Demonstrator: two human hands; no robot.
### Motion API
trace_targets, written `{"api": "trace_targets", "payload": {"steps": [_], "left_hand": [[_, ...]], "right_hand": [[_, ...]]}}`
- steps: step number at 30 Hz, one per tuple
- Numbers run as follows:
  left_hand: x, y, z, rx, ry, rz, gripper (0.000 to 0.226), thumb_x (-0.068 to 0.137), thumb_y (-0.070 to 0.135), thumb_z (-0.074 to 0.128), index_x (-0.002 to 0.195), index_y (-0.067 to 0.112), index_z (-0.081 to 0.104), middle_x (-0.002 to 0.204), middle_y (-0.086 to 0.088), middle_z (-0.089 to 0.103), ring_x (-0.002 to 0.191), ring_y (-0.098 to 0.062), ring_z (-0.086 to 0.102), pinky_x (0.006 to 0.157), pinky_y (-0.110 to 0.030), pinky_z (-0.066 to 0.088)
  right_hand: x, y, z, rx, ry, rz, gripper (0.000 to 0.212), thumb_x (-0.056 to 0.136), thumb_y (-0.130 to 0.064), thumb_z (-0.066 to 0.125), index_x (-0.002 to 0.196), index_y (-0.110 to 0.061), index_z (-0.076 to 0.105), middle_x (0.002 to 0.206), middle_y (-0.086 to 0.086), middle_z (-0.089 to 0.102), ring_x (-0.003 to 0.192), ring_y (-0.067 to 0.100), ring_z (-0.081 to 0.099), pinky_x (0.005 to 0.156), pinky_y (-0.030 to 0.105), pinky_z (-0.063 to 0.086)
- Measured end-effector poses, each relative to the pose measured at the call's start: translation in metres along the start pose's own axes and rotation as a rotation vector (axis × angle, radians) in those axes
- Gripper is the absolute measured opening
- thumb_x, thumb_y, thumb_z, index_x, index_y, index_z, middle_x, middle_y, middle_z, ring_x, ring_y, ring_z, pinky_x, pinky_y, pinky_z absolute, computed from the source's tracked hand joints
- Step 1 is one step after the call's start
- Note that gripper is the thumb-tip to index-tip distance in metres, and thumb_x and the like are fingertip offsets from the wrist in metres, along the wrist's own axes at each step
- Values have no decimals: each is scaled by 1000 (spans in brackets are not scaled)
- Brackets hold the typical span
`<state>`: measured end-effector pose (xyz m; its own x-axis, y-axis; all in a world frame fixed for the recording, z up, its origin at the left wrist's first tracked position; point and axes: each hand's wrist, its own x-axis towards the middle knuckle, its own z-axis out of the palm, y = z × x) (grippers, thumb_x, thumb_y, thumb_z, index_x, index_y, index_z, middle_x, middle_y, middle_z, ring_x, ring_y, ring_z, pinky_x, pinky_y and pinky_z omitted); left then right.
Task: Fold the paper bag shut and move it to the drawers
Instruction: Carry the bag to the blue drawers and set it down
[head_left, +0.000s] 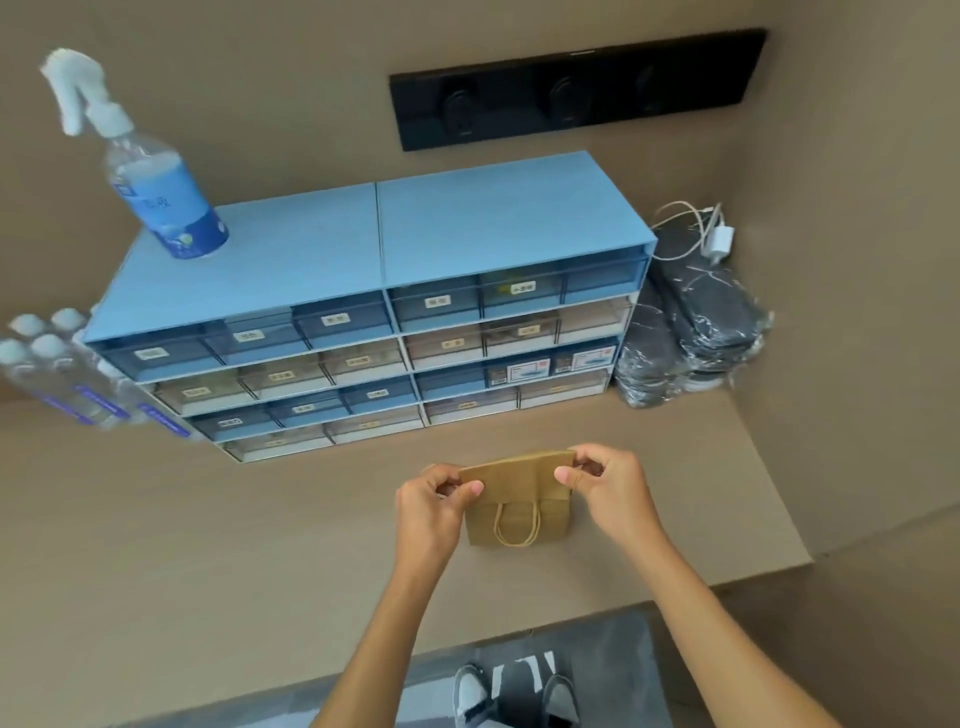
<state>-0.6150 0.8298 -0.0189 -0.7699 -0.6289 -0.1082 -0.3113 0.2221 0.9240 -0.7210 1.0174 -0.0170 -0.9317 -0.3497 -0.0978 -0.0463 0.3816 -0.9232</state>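
A small brown paper bag (517, 499) stands on the beige counter (208, 519), a short way in front of the blue drawer unit (374, 312). Its top flap is bent over toward me and its twisted paper handle hangs down the front. My left hand (434, 504) pinches the flap's left corner between thumb and fingers. My right hand (605, 486) pinches the right corner the same way. The drawer unit has several rows of small labelled drawers, all shut.
A spray bottle (156, 182) stands on the drawer unit's top left. Several capped bottles (62, 364) sit left of the unit. Dark wrapped bundles (691, 332) and a white charger (719, 241) lie to its right. A black socket panel (576, 88) is on the wall.
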Motion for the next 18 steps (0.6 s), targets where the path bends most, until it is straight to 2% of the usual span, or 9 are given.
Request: {"api": "trace_targets", "payload": {"steps": [2,5,9,11,13,16,18], "left_hand": [[9,-7,-3,1,17,-23,28,74,8,80,60,25,63,60,3,57,58,-14,48,63,-42,48],[21,-18,-7,7,32,-39,27,74,8,79,59,24,63,58,4,56,56,-12,47,60,-36,45],[27,-31,-9,40,4,-34,20,76,5,77,63,10,63,60,2,55,57,-14,46,60,-34,44],[26,-34,-10,57,11,-14,21,76,5,77,63,11,62,59,5,54,57,-12,46,57,-26,41],[26,-35,-9,72,8,-6,18,76,5,76,64,9,63,60,4,55,57,-11,46,56,-25,40],[23,-34,-11,76,1,-4,13,76,6,77,68,8,66,60,4,56,54,-6,46,56,-25,40],[22,-32,-13,95,-17,-16,11,77,9,77,71,14,69,57,5,57,49,-2,46,53,-21,40]], "right_hand": [[11,-1,10,-9,-25,7,14,78,-6,75,68,-13,69,58,-9,58,55,7,50,57,23,41],[23,0,23,-7,-53,24,22,78,-3,75,65,-20,67,59,-8,61,55,7,51,58,22,42],[28,7,34,-32,-56,46,22,77,-5,74,62,-18,65,56,-12,58,51,0,47,55,19,39],[26,11,36,-10,-42,48,17,77,-3,74,65,-12,66,54,-15,57,50,-3,46,54,14,38],[23,14,37,1,-42,41,15,77,-2,73,69,-12,68,57,-14,59,51,-3,49,54,11,40],[20,17,37,14,-36,31,10,78,-2,73,76,-11,70,65,-5,63,58,4,54,59,17,43],[22,18,36,35,-47,43,12,78,-1,74,82,-13,73,68,-6,67,60,3,57,60,15,46]]}}
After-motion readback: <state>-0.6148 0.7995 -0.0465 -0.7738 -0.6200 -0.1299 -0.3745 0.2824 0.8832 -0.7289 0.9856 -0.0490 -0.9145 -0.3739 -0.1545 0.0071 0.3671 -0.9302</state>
